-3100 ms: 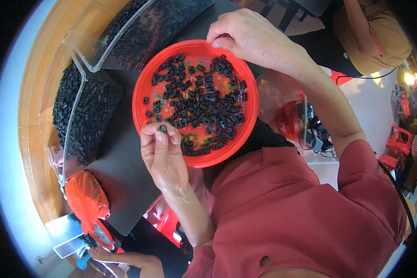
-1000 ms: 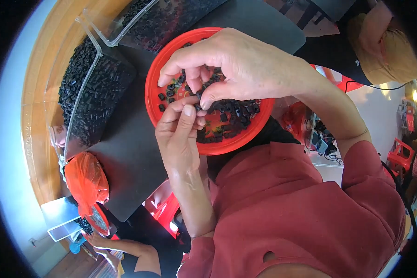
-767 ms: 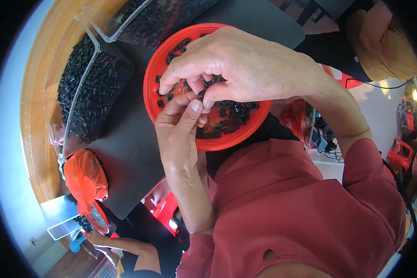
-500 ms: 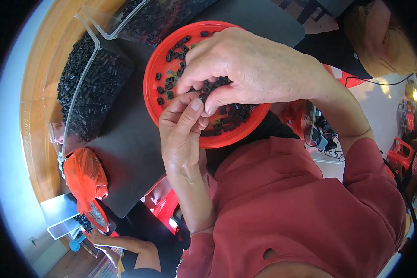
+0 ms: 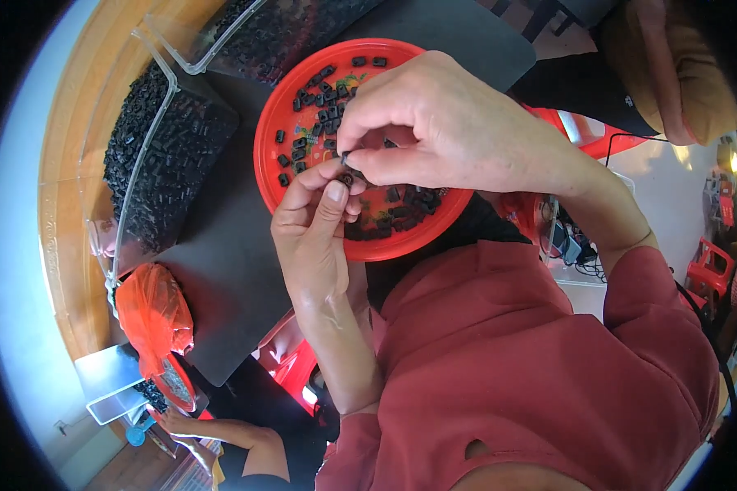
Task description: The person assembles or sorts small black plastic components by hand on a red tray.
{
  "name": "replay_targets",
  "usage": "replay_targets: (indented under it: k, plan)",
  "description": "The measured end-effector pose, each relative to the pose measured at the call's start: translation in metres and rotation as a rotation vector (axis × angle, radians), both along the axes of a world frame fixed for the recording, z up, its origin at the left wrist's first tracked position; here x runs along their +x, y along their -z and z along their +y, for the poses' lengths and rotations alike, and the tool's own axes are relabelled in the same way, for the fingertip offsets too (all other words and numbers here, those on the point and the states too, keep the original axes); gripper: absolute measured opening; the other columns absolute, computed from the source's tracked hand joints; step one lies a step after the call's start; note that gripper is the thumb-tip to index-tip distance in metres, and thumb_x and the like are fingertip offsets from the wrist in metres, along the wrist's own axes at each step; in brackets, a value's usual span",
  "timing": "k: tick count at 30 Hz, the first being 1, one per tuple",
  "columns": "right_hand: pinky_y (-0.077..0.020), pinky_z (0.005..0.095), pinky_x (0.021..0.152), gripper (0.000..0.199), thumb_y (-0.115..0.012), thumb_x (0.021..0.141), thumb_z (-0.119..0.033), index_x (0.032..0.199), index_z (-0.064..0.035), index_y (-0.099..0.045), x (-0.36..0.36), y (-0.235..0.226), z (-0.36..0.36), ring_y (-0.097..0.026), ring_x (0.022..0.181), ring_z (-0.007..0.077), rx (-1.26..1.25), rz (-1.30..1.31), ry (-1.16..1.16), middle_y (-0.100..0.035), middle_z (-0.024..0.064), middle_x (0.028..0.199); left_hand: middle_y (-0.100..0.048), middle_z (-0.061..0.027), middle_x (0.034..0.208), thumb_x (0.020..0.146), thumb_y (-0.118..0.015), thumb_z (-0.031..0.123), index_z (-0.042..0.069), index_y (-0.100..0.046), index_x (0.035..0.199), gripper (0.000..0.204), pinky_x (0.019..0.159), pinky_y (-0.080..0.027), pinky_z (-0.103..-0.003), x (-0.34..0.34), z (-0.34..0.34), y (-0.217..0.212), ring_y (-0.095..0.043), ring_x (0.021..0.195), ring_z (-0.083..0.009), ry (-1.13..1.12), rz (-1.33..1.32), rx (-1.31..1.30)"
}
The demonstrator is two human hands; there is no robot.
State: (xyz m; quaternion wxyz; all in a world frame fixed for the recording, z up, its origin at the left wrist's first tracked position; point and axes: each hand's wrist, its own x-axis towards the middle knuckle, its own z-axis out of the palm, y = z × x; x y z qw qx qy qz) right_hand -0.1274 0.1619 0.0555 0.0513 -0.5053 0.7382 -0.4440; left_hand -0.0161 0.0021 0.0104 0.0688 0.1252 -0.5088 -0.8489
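Observation:
Over a round red tray [image 5: 268, 155] my two hands meet close together. Between the thumb and fingers of my left hand [image 5: 313, 225] is a small black plastic part [image 5: 347, 179] with a round opening facing up. My right hand [image 5: 434, 131] pinches a tiny dark piece [image 5: 345, 155] just above that part; its exact kind is too small to make out. Loose black plastic parts [image 5: 413, 202] lie in a heap near the tray's close side, partly under my right hand. More of them are scattered singly across the far left of the tray.
Left of the tray stands a clear bin [image 5: 172, 90] full of black parts, with another clear bin [image 5: 213, 57] behind it. A knotted red plastic bag [image 5: 151, 311] sits on the dark table [image 5: 229, 286]. At lower left a co-worker's hands [image 5: 176, 425] are beside another red tray [image 5: 178, 383].
My right hand has drawn slightly up and away, uncovering the part in my left fingers and a dark piece in its pinch. My left hand has shifted a little left.

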Motion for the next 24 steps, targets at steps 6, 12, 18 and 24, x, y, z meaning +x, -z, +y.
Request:
replay_targets:
  k: [6,12,18,24]
  plan:
    - [-0.0437,0.0228,0.052,0.012,-0.067,0.081,-0.01,0.085,0.0018,-0.066,0.012,0.015,0.002,-0.057,0.058,0.009,-0.11,-0.357,0.056,-0.061,0.0066,0.068,-0.065,-0.0061,0.085,0.087,-0.063,0.002,0.0,-0.06,0.102,0.015,0.065,-0.045,-0.022,0.0,0.003,0.002,-0.057,0.071,-0.0104,-0.048,0.054,-0.117]
    - [-0.0533,0.0293,0.064,0.017,-0.065,0.077,-0.011,0.081,0.0055,-0.067,0.014,0.014,0.0,-0.067,0.067,0.0174,-0.117,-0.488,0.072,-0.068,0.0146,0.072,-0.064,-0.0061,0.085,0.088,-0.062,0.001,0.0,-0.06,0.097,0.01,0.065,-0.045,-0.021,0.002,0.004,0.0,-0.057,0.069,-0.0096,-0.072,0.088,-0.196]
    - [-0.0528,0.0294,0.064,0.017,-0.066,0.077,-0.011,0.083,0.0049,-0.067,0.014,0.016,-0.002,-0.068,0.069,0.0182,-0.082,-0.544,0.059,-0.067,0.0141,0.072,-0.064,-0.0058,0.086,0.088,-0.061,-0.003,0.0,-0.059,0.095,0.008,0.068,-0.047,-0.021,0.004,0.009,-0.001,-0.057,0.071,-0.0086,-0.136,0.075,-0.392]
    - [-0.0458,0.0205,0.054,0.005,-0.063,0.083,-0.003,0.08,0.0016,-0.061,0.02,0.027,-0.006,-0.059,0.063,0.0054,-0.212,-0.394,0.047,-0.063,0.0038,0.071,-0.061,-0.0042,0.089,0.086,-0.061,-0.005,0.0,-0.059,0.09,0.007,0.07,-0.047,-0.021,0.002,0.012,0.002,-0.056,0.08,-0.0077,-0.199,0.178,-0.643]
